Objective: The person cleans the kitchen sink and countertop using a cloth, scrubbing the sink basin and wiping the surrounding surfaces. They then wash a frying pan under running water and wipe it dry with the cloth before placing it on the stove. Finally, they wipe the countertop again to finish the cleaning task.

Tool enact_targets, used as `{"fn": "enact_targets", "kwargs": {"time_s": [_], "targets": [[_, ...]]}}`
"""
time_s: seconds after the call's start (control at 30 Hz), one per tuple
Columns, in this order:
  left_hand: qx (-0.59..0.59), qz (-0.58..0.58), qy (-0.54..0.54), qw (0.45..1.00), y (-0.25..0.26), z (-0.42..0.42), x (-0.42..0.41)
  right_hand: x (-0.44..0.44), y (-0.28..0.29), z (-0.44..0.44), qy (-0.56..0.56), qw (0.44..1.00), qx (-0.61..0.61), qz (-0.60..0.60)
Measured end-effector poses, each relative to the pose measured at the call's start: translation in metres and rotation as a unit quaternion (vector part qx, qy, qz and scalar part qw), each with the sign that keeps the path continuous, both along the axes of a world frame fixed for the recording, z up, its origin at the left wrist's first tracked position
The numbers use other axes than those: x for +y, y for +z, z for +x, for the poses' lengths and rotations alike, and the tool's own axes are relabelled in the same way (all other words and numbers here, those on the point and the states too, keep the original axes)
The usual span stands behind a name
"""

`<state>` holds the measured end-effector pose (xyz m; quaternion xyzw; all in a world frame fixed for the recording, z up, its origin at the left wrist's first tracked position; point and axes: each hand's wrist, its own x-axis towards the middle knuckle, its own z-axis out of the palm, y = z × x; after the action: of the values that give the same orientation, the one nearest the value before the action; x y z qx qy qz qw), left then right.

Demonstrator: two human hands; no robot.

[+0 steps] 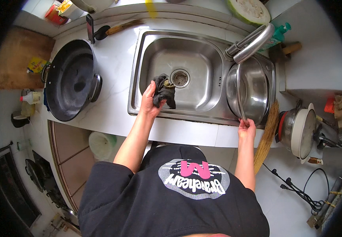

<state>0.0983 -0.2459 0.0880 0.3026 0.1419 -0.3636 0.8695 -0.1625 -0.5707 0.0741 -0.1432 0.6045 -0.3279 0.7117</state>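
Note:
My left hand (151,102) grips a crumpled dark grey cloth (162,94) over the front left part of the stainless steel sink (194,99). Just beyond the cloth is the round drain strainer (180,78) in the basin floor. At the sink's right ledge, my right hand (247,128) pinches the near rim of a shiny steel bowl (252,91). This bowl is tilted, with its inside facing right. Part of it lies below the curved faucet (255,43).
A large black wok (70,80) stands on the left counter, near an upright phone (90,28). A bamboo brush (267,131) leans at the sink's right corner, beside a lidded pot (302,133). Behind are cut winter melon (249,11) and a green pump bottle (277,35).

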Motion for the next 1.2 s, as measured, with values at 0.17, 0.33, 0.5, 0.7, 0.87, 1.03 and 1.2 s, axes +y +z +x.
{"fn": "enact_targets", "kwargs": {"time_s": [0.17,0.33,0.5,0.7,0.87,1.03,1.2], "targets": [[-0.032,0.032,0.03,0.999,-0.004,0.002,0.019,0.032,0.052,-0.022,0.032,0.998,0.039,-0.048],[-0.059,0.016,0.086,0.994,0.018,0.003,0.031,0.063,0.103,-0.034,0.145,0.976,0.12,-0.11],[-0.117,0.007,0.131,0.984,0.059,0.003,0.04,0.081,0.118,-0.003,0.227,0.946,0.138,-0.184],[-0.153,-0.053,0.129,0.978,0.088,0.0,0.06,0.085,0.098,0.06,0.322,0.915,0.124,-0.21],[-0.13,-0.072,0.145,0.978,0.109,-0.006,0.058,0.092,0.065,0.106,0.365,0.9,0.122,-0.207],[-0.105,-0.106,0.146,0.978,0.095,-0.003,0.057,0.1,0.031,0.134,0.375,0.9,0.143,-0.17],[-0.063,-0.093,0.138,0.984,0.09,-0.006,0.049,0.112,0.013,0.146,0.387,0.899,0.144,-0.143]]}}
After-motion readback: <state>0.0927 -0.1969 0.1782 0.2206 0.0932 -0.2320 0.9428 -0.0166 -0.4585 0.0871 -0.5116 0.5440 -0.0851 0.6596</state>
